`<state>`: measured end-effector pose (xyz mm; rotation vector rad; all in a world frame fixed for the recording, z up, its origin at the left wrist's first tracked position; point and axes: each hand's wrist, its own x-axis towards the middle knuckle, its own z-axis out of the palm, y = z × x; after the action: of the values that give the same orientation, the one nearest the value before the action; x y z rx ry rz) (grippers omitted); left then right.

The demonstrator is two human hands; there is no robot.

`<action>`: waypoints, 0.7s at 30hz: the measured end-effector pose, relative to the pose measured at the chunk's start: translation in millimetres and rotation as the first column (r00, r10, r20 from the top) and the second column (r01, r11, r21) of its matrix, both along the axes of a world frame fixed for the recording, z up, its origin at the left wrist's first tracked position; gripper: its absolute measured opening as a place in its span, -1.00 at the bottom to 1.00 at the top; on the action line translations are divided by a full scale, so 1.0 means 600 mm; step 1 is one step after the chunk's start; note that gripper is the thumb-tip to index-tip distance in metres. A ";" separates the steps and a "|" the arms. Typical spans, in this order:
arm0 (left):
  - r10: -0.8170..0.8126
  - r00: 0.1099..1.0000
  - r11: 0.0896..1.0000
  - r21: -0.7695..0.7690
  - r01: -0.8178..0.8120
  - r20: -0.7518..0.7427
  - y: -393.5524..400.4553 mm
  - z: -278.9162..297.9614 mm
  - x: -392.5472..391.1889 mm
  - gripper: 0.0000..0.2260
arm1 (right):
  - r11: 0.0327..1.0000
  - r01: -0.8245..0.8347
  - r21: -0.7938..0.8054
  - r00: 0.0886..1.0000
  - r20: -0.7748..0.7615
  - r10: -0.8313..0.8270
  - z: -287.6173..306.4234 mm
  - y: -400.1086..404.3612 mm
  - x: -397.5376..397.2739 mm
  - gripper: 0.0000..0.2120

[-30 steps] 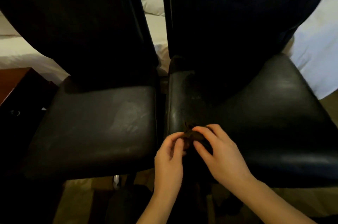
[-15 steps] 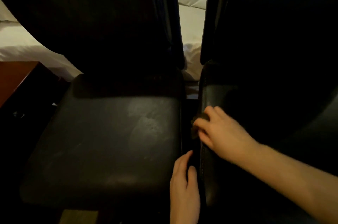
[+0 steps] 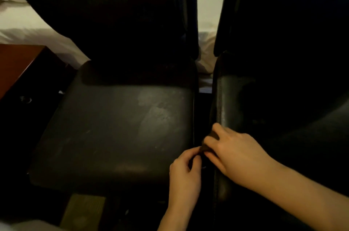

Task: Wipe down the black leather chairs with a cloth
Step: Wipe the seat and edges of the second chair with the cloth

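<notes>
— Where was the cloth (image 3: 206,146)?
— Bunched, no clear long axis, in the gap between the two chair seats (image 3: 117,132).
— The hands?
— Left hand (image 3: 186,176) and right hand (image 3: 234,153) both pinched it, fingers curled.

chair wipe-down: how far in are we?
Early, by the look of it. Done: nothing clearly; the left chair seat shows pale smudges. In hand: both the left hand and right hand pinch a small dark cloth at the gap, by the right chair seat's inner edge. Left: both seats; the backrests are too dark to judge.
</notes>
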<state>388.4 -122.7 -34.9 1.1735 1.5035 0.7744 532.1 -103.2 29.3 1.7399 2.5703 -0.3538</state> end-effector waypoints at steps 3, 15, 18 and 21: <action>0.190 0.976 0.981 0.062 -0.184 -0.108 0.005 0.007 -0.047 -0.69 | 0.990 0.138 0.004 0.970 -0.205 -0.134 -0.003 -0.002 -0.024 -0.72; 0.154 0.793 0.976 -0.035 -0.216 -0.590 -0.003 0.022 -0.121 -0.29 | 0.992 -0.107 -0.061 0.984 -0.148 0.097 -0.088 0.049 -0.146 -0.82; 0.123 0.799 0.979 -0.059 -0.194 -0.589 -0.003 0.026 -0.121 -0.28 | 0.984 -0.100 -0.147 0.993 -0.084 0.089 -0.065 0.034 -0.109 -0.77; 0.104 0.816 0.980 -0.081 -0.182 -0.568 -0.009 0.033 -0.120 -0.28 | 0.997 -0.032 -0.070 0.992 -0.124 0.023 -0.054 0.061 -0.127 -0.76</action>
<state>316.5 -128.1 -15.3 1.2600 2.1199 0.4236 456.1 -66.8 -3.3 1.7093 2.6254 -0.5625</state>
